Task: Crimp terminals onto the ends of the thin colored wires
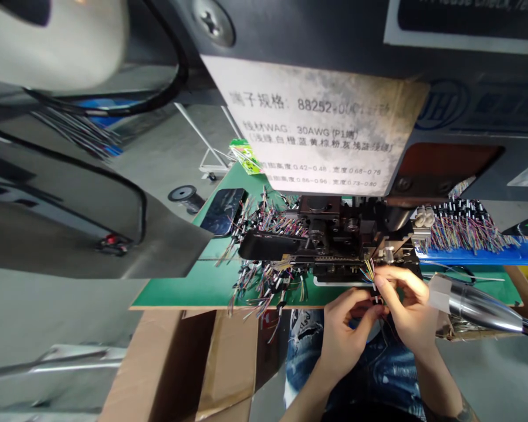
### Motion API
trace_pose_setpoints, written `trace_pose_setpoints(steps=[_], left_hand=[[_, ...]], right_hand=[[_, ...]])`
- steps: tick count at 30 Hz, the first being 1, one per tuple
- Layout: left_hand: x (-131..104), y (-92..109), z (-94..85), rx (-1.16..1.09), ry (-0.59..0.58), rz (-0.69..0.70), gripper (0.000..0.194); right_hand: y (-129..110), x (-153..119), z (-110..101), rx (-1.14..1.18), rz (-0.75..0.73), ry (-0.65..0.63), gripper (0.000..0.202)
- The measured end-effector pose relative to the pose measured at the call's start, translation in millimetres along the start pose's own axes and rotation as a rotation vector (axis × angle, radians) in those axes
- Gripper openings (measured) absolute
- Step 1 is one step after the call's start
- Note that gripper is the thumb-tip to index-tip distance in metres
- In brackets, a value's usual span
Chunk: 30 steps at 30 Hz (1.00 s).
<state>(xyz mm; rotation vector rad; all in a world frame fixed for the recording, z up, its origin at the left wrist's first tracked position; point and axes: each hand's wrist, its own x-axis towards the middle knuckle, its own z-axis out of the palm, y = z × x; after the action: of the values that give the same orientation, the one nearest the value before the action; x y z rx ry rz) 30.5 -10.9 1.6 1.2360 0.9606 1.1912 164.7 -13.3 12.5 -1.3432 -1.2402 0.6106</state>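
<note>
Both hands meet at the front of the dark crimping machine [334,228]. Between them is a cable [375,288] with a white band and thin wires in several colours fanned out at its upper end. My right hand [407,302] pinches the cable near the fanned wires with thumb and forefinger. Just below, my left hand [349,322] has its fingers closed on the cable's dark lower part. The wire tips point at the machine's crimping area, close to it; whether they touch is too small to tell.
Loose cables [268,281] lie piled on the green table [171,293], beside a phone [223,212]. More cables [457,225] fill a blue tray [479,257] at right. A lamp with a metal neck [475,302] stands near my right wrist. Cardboard boxes [229,357] sit below the table edge.
</note>
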Motion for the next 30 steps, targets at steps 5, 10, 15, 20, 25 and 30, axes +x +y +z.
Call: trace_pose_setpoints(steps=[5,10,15,20,25,30], left_hand=[[1.7,12.9,-13.1,-0.051,-0.109,-0.062,0.006],[2.5,13.6,-17.8,-0.154,-0.197,-0.179,0.010],[3.6,7.8,-9.5,-0.131,-0.112,-0.162,0.012],[5.2,7.8,-3.5,-0.097,-0.062,-0.131,0.013],[5.0,8.5,-4.1,-0.084,-0.065,-0.130,0.013],[4.2,6.3,-4.5,-0.073,-0.071,-0.104,0.011]], right_hand=[[-8.6,6.6,-11.2,-0.055,-0.199,-0.077,0.009],[-5.9,1.3,-12.4,0.038,-0.066,-0.062,0.004],[-0.7,-3.1,-7.0,0.075,0.082,-0.034,0.009],[-3.2,-1.6,-3.3,0.082,0.152,-0.014,0.013],[-4.3,-0.1,-2.1,0.115,0.163,-0.043,0.015],[-3.1,-0.2,-1.0,0.108,0.159,-0.043,0.016]])
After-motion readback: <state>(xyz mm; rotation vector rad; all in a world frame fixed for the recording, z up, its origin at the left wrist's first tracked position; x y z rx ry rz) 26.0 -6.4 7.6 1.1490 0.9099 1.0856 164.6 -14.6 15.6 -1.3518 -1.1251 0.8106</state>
